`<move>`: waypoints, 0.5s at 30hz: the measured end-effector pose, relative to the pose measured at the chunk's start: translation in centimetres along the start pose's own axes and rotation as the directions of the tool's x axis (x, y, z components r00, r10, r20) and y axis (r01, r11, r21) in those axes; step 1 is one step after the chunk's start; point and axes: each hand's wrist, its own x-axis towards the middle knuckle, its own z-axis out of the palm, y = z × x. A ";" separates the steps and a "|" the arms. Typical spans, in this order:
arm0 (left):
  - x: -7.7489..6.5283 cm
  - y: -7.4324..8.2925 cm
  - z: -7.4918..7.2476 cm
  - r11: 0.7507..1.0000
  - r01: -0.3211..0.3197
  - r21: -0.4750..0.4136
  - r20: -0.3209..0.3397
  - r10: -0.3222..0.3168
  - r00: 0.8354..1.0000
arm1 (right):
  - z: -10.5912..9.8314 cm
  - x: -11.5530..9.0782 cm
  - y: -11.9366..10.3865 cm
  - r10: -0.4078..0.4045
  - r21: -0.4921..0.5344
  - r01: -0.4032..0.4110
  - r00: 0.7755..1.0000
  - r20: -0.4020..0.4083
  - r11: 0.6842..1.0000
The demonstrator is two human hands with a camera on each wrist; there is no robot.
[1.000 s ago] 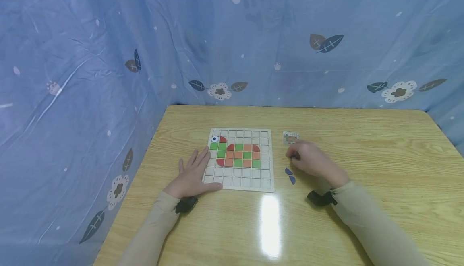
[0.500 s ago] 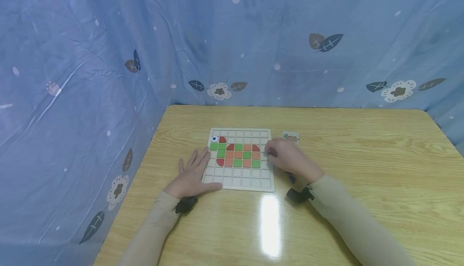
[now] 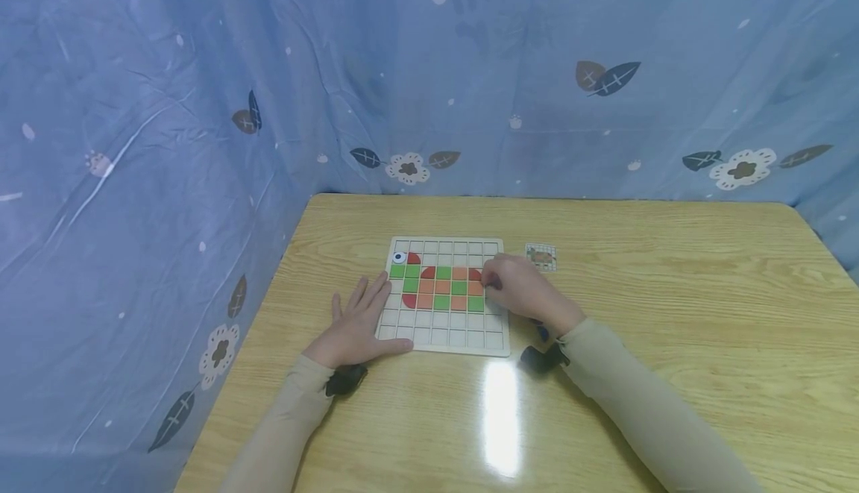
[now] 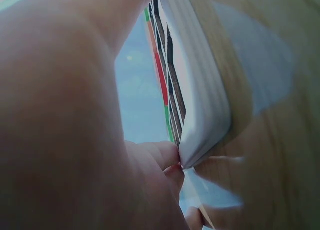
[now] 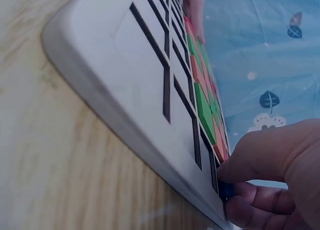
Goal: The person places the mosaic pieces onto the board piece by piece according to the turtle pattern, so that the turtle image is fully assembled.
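A white grid board [image 3: 439,338] lies on the table, bearing green, orange and red tiles [image 3: 443,286] and a round eye tile [image 3: 399,258]. My left hand [image 3: 356,329] rests with spread, straight fingers along the board's left edge, thumb at its near edge. Over the right-hand columns, my right hand [image 3: 526,291] pinches a small dark blue tile [image 5: 226,191] between thumb and fingers. In the right wrist view that tile is close to the board's surface, beside the orange and green tiles; its shape is mostly hidden by the fingers.
Beside the board's far right corner lies a small pattern card [image 3: 540,256]. Partly hidden under my right wrist are loose blue pieces [image 3: 541,331] on the wooden table [image 3: 671,291]. A blue patterned curtain [image 3: 470,68] hangs behind and to the left.
My right hand has moved left from the table beside the card to the board's right columns, carrying the blue tile. The left hand and the placed tiles stay where they were.
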 end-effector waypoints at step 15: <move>0.2 -0.2 0.2 1.000 0.006 0.009 0.004 -0.006 1.000 | 0.1 -0.3 0.4 -0.010 0.023 0.010 1.000 0.021 1.000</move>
